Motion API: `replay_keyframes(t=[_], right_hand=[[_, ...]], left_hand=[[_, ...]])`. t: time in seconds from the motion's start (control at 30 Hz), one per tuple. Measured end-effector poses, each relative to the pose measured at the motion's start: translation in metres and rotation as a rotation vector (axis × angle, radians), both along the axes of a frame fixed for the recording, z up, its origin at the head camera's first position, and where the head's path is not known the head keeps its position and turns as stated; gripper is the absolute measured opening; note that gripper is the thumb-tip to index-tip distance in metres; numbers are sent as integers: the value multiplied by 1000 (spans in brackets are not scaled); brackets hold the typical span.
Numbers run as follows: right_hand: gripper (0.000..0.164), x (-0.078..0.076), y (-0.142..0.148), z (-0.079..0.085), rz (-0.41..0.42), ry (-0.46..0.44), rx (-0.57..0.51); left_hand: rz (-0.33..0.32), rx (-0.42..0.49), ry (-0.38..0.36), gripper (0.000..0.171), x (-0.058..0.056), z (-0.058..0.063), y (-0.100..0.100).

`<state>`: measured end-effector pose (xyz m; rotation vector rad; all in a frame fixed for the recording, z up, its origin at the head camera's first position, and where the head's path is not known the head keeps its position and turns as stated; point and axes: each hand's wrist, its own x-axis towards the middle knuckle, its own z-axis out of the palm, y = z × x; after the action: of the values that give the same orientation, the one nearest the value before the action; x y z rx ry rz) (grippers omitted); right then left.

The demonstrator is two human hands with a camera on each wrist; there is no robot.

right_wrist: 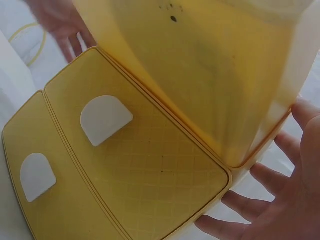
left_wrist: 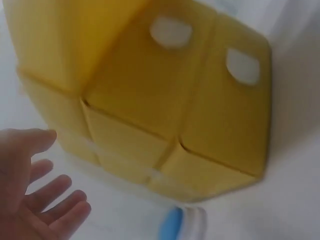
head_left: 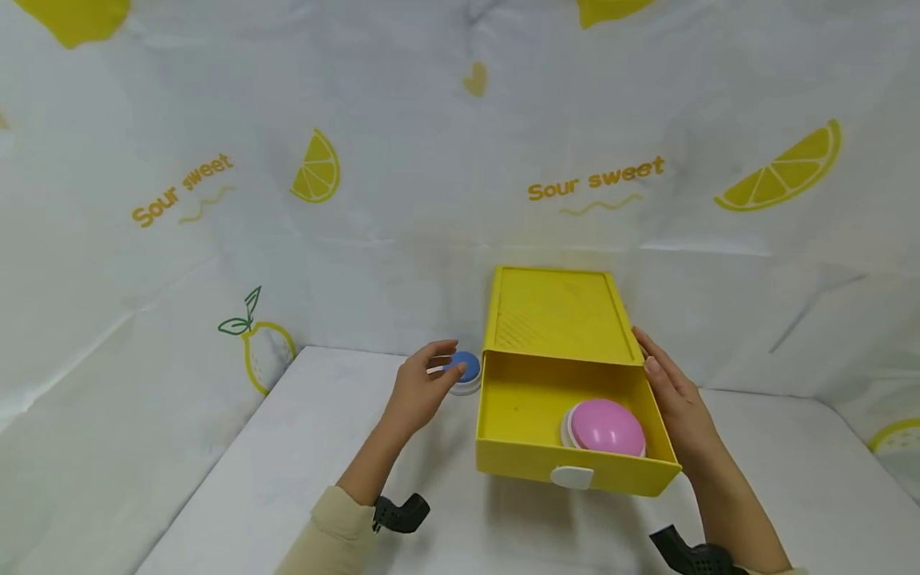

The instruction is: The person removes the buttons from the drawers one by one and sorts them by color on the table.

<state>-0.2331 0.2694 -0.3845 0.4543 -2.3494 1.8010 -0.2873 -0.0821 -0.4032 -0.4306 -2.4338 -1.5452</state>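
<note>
A yellow drawer cabinet [head_left: 557,315] stands against the back, its top drawer [head_left: 513,457] pulled out toward me. Inside that drawer, at the front right, lies a domed pink push button [head_left: 608,426] with a white base. My right hand [head_left: 681,407] lies along the cabinet's right side. In the right wrist view its fingers [right_wrist: 245,206] are spread at the cabinet's side edge. To the left of the cabinet, my left hand [head_left: 422,390] holds nothing, fingers loosely bent. Just behind its fingertips, a blue push button [head_left: 469,366] on a white base sits on the table, partly covered by them.
Two lower drawers show in the right wrist view, shut, each with a white tab [right_wrist: 37,176]. The white table [head_left: 287,479] meets a lemon-printed sheet [head_left: 402,200] behind the cabinet and at the left. Black wrist cameras [head_left: 402,513] sit on both wrists.
</note>
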Motion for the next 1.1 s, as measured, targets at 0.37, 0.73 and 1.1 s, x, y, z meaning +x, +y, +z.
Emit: replay_keyframes(t=[0.37,0.73,1.1], right_hand=[[53,-1,1,2,-13,-4,26],[54,-4,5,3,13,0,-12],[54,-4,6,2,1,-37,16]], left_hand=[[-99,-45,142,35,69,70,21],[-357,-108,5,41,80,112,57],[-460,-375,-20,40,69,113,97]])
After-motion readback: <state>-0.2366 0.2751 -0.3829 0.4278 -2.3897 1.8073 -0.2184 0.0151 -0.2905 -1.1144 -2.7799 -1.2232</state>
